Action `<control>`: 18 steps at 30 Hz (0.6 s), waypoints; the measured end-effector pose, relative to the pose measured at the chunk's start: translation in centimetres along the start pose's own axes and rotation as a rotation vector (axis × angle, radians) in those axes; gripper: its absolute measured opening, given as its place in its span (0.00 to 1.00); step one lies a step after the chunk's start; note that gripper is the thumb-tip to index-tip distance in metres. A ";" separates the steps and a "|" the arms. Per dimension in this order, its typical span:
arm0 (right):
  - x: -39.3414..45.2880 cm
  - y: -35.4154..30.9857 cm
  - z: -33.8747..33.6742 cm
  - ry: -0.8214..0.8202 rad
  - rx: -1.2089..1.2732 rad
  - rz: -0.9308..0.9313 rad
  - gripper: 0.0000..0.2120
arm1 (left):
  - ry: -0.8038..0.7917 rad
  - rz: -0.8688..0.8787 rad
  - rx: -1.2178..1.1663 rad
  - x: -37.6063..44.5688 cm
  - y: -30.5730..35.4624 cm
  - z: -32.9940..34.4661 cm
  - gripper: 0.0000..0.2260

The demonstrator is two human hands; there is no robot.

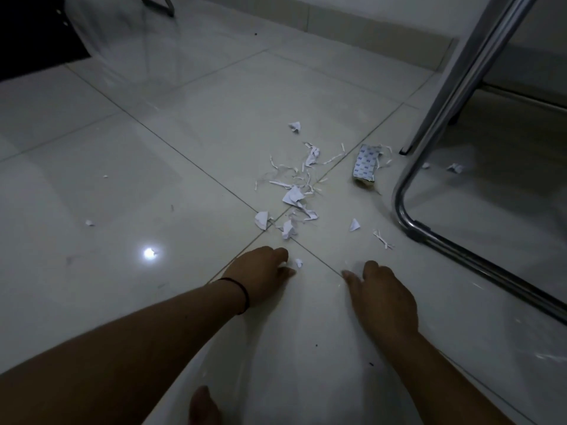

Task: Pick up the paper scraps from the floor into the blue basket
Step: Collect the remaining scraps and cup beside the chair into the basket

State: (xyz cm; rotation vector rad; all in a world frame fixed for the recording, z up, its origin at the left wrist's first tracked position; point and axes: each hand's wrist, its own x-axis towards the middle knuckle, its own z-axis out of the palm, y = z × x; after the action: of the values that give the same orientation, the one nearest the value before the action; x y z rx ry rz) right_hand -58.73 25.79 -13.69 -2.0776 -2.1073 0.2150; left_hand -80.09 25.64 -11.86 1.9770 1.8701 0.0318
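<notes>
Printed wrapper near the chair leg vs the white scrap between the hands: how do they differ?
The printed wrapper is far larger; the white scrap is tiny. The wrapper carries blue print, the scrap is plain white. The wrapper lies far from both hands, by the chrome chair frame; the scrap sits just off the left hand fingertips. Both lie loose on the tiled floor.

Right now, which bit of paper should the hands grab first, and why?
Probably the tiny scrap just beside the left hand: its fingers nearly touch it, so a small pinch would do. The main pile lies farther ahead. No basket is in view.
</notes>
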 end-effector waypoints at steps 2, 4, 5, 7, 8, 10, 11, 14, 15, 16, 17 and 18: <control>0.0 0.0 0.3 -0.010 -0.039 -0.099 0.14 | 0.008 0.036 0.001 -0.2 0.6 0.3 0.09; -0.1 0.2 0.4 -0.033 -0.037 -0.125 0.12 | 0.051 0.038 -0.048 -0.2 1.0 0.5 0.06; -0.2 0.3 0.3 -0.028 -0.011 -0.119 0.11 | 0.075 0.032 -0.078 -0.3 1.1 0.4 0.06; -0.4 0.4 -0.1 0.026 0.094 -0.069 0.08 | 0.102 0.021 -0.139 -0.2 1.1 0.3 0.10; -0.4 0.4 -0.3 0.043 0.166 -0.027 0.10 | 0.099 0.012 -0.148 -0.2 1.1 0.3 0.13; -0.2 0.6 -0.8 0.046 0.296 0.037 0.13 | 0.093 0.001 -0.111 -0.1 1.1 0.4 0.12; 0.0 0.7 -1.0 0.043 0.342 0.061 0.14 | 0.098 -0.004 -0.093 -0.1 1.1 0.5 0.10; 0.7 1.1 -2.0 0.067 0.454 0.103 0.10 | 0.148 -0.001 -0.078 -0.2 1.3 0.5 0.11; 0.8 1.3 -2.4 0.073 0.480 0.114 0.10 | 0.158 0.003 -0.071 -0.1 1.4 0.4 0.12; 1.0 1.5 -2.7 0.077 0.508 0.127 0.10 | 0.166 0.008 -0.070 -0.1 1.4 0.3 0.12; 1.3 1.7 -3.1 0.078 0.541 0.143 0.11 | 0.161 0.006 -0.068 -0.1 1.5 0.0 0.12; 1.4 1.9 -3.6 0.075 0.576 0.162 0.10 | 0.158 0.008 -0.067 -0.1 1.6 -0.3 0.12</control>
State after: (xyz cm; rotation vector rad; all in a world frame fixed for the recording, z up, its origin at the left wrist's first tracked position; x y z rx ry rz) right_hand -56.10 27.14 -10.63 -1.8580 -1.5815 0.6656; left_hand -78.68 25.58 -11.06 1.9873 1.9309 0.2575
